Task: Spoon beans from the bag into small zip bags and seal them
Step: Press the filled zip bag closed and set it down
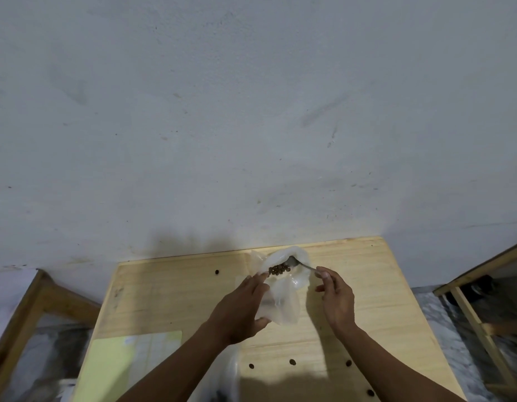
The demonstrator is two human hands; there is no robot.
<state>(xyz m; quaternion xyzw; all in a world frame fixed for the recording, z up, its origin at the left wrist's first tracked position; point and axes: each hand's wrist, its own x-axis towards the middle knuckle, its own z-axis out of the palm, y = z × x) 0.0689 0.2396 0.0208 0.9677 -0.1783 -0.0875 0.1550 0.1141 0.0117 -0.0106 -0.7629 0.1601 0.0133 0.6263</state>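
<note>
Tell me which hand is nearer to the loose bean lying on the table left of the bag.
Left. The left hand holds the bag's edge just right of the loose bean; the right hand holds the spoon beyond the bag.

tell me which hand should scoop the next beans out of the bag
Right. The right hand already pinches the spoon with its bowl inside the bag; the left hand holds the bag's mouth open.

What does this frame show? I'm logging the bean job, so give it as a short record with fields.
left hand: holds the clear plastic bag open at its mouth
right hand: pinches the spoon handle
spoon bowl: inside the bag mouth, beside the beans
surface: wooden table
near edge: yellow-green sheet
</note>
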